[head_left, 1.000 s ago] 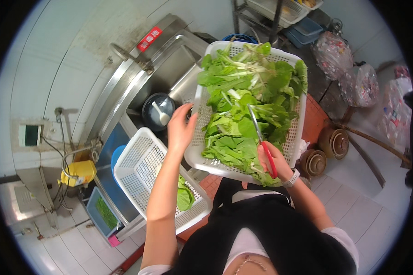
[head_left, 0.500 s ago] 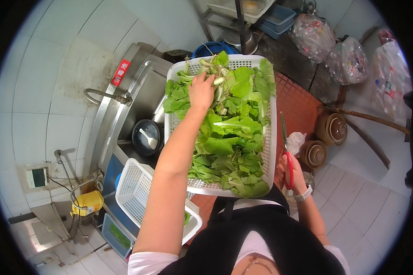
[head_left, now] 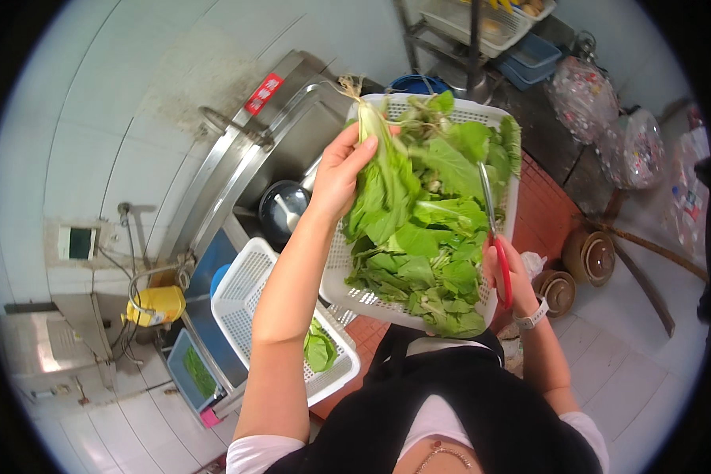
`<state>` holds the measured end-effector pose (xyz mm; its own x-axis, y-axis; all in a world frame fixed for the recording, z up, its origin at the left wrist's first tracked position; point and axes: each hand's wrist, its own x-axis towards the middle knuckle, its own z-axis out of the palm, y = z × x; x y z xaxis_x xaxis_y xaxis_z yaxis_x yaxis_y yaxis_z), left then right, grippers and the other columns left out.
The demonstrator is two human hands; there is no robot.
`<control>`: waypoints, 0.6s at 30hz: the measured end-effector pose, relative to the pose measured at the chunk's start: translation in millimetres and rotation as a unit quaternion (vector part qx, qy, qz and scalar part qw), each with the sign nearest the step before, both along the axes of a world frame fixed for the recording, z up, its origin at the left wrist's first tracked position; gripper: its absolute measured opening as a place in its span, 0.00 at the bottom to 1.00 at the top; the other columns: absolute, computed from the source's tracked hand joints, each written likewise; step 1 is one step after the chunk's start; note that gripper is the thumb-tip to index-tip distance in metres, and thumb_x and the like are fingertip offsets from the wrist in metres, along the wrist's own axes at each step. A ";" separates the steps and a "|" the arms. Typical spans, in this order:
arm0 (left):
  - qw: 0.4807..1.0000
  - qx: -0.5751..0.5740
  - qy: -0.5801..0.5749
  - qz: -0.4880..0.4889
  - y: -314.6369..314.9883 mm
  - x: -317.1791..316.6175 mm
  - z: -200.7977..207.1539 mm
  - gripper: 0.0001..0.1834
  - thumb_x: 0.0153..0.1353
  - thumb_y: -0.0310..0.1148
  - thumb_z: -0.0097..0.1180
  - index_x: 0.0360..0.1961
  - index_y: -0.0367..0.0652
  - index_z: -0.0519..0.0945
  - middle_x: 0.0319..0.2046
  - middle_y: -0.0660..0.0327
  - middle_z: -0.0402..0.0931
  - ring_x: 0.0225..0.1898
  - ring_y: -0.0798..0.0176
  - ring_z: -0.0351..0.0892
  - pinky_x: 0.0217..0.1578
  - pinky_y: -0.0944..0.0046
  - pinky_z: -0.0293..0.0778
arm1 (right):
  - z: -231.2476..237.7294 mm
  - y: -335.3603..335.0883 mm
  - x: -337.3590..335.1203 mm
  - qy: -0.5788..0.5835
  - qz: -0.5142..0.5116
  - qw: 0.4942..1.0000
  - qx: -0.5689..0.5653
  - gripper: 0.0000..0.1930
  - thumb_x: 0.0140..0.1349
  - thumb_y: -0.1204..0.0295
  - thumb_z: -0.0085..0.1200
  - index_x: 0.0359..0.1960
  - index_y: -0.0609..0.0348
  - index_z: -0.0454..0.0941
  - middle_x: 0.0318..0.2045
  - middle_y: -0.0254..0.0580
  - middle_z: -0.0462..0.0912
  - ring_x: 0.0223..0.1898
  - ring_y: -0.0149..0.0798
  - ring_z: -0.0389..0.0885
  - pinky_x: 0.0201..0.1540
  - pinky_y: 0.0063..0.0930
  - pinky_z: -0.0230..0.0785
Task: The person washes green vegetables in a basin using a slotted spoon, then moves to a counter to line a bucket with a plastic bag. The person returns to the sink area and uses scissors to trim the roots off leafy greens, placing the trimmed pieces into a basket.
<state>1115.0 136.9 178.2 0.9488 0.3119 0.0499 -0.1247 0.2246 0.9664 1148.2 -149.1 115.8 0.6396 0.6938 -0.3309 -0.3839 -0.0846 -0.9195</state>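
Note:
A leafy green vegetable plant [head_left: 385, 197] is gripped near its pale stem end by my left hand [head_left: 341, 172]. Its thin roots stick up past the fingers, and its leaves hang over the left side of a large white perforated basket [head_left: 336, 283]. More loose leafy greens [head_left: 430, 276] fill that basket. My right hand [head_left: 517, 268] is closed around the red handles of a pair of scissors [head_left: 488, 201] at the basket's right edge. The blades point away from me, above the greens and apart from the plant in my left hand.
Left of the basket is a steel sink [head_left: 292, 134] with a dark bowl [head_left: 274, 223] holding a white spoon. A second white basket [head_left: 245, 288] with a few leaves sits nearer. Lidded brown jars [head_left: 589, 257] stand on the right, below bagged bottles [head_left: 581, 99].
My left hand has lifted a plant from the heap and brought it nearer, over the basket's left side. The scissors have moved left over the greens. The whole view has shifted.

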 end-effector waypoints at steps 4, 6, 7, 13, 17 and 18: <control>0.995 -0.077 0.063 -0.001 11.1 -74.2 7.8 0.20 0.62 0.37 0.46 0.53 0.39 0.65 0.39 0.61 0.72 0.40 0.68 0.72 0.43 0.67 0.69 | 16.2 44.4 -10.9 -0.155 0.114 0.981 -0.025 0.13 0.60 0.64 0.50 0.34 0.59 0.64 0.21 0.33 0.65 0.23 0.26 0.63 0.26 0.23 0.59; 0.990 -0.066 0.127 0.015 17.2 -110.7 7.1 0.20 0.62 0.40 0.47 0.52 0.40 0.66 0.36 0.63 0.71 0.36 0.68 0.73 0.40 0.67 0.69 | 21.5 69.3 -23.9 -0.197 0.184 0.962 -0.050 0.17 0.57 0.61 0.52 0.36 0.61 0.64 0.23 0.41 0.67 0.24 0.33 0.66 0.29 0.27 0.61; 0.983 -0.057 0.173 -0.005 21.3 -130.5 8.2 0.20 0.62 0.39 0.47 0.52 0.41 0.66 0.38 0.64 0.71 0.38 0.70 0.71 0.40 0.68 0.68 | 24.8 78.9 -30.1 -0.218 0.226 0.948 -0.054 0.19 0.57 0.59 0.53 0.38 0.62 0.64 0.24 0.42 0.68 0.24 0.35 0.66 0.30 0.27 0.62; 0.965 0.057 0.254 -0.026 34.4 -214.9 7.1 0.18 0.63 0.36 0.45 0.52 0.39 0.65 0.38 0.66 0.74 0.38 0.74 0.68 0.43 0.72 0.63 | 30.6 130.7 -76.0 -0.242 0.363 0.900 -0.023 0.21 0.55 0.59 0.55 0.38 0.64 0.64 0.24 0.46 0.70 0.25 0.37 0.70 0.30 0.28 0.63; 0.964 0.091 0.248 -0.016 43.5 -243.2 1.5 0.16 0.62 0.36 0.46 0.49 0.41 0.68 0.33 0.68 0.73 0.35 0.76 0.67 0.38 0.74 0.63 | 27.2 149.7 -97.8 -0.246 0.389 0.888 -0.026 0.21 0.55 0.59 0.56 0.37 0.65 0.64 0.22 0.47 0.72 0.23 0.40 0.71 0.28 0.30 0.64; 0.965 0.090 0.246 -0.014 45.7 -247.9 -0.7 0.15 0.62 0.35 0.47 0.47 0.41 0.69 0.30 0.69 0.71 0.35 0.76 0.66 0.38 0.74 0.63 | 25.9 153.5 -101.7 -0.252 0.391 0.885 -0.025 0.21 0.55 0.59 0.56 0.37 0.65 0.65 0.21 0.47 0.72 0.23 0.40 0.71 0.28 0.30 0.64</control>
